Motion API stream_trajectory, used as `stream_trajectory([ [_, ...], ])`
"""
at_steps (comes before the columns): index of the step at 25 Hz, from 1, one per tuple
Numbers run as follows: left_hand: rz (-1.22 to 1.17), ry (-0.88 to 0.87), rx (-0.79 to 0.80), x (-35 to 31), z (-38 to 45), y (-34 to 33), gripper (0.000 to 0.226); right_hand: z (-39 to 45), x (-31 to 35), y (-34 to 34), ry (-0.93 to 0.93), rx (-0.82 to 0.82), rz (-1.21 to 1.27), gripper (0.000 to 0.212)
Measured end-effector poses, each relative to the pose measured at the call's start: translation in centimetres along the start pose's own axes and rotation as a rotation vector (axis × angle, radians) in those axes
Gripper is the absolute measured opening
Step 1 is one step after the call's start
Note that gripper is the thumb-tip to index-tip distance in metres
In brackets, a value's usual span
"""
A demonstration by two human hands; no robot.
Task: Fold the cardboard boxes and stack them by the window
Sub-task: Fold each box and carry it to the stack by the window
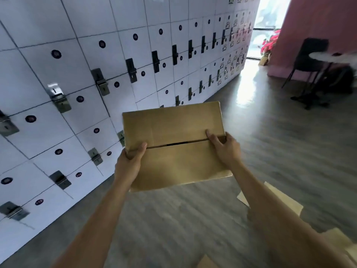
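A: Nearest the cam: flat cardboard sheets (pixel 286 202) on the floor (pixel 173 219), bottom right, beside the person's right arm. Not yet folded, I'd say.

B: And the box?

A: Cardboard box (pixel 173 144) is held up in front of the chest, off the floor, near the locker wall (pixel 77 74). Flaps are closed with a thin gap at the seam. Left hand (pixel 129 163) grips the left edge, thumb on top. Right hand (pixel 224 149) holds the right side, fingers (pixel 212 137) curled at the seam.

B: Orientation?

A: Long axis runs left-right across the view, seam along it; the closed face tilts up toward the cam.

B: Progress?

A: This one looks about folded, but not stacked. Window (pixel 268 26) is well apart, at the far end. Can't see any stack there from here; too blurred.
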State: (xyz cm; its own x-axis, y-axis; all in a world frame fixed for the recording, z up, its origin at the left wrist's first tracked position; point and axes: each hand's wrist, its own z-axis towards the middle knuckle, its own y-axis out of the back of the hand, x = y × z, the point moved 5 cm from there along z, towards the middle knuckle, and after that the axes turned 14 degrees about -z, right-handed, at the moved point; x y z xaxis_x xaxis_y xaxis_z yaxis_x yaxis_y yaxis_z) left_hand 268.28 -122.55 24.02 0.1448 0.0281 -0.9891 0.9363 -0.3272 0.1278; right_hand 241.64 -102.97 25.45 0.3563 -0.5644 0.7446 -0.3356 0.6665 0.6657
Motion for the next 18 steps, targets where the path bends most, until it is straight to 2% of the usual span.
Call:
stream_trajectory([
  [2,-0.026,-0.004,0.055,-1.1,5.4,-2.8,0.089,3.9,0.8,-0.2,-0.037,-0.060,-0.030,0.075],
  [4,-0.036,-0.003,0.118,-1.8,9.8,-6.3,0.083,7.4,0.3,0.1,-0.077,-0.117,-0.051,0.072],
  [6,-0.041,0.007,0.202,-2.3,13.9,-10.8,0.076,11.2,-0.8,0.7,-0.124,-0.183,-0.070,0.069],
  [10,-0.058,0.003,0.326,-3.4,22.3,-21.4,0.066,20.3,-3.9,2.0,-0.211,-0.254,-0.065,0.079],
  [13,-0.040,-0.021,0.350,-4.9,28.8,-28.6,0.067,28.3,-5.1,2.3,-0.234,-0.250,-0.005,0.082],
  [18,-0.037,-0.068,0.313,-9.0,39.8,-38.7,0.080,43.1,-4.4,3.2,-0.225,-0.265,0.016,0.066],
])
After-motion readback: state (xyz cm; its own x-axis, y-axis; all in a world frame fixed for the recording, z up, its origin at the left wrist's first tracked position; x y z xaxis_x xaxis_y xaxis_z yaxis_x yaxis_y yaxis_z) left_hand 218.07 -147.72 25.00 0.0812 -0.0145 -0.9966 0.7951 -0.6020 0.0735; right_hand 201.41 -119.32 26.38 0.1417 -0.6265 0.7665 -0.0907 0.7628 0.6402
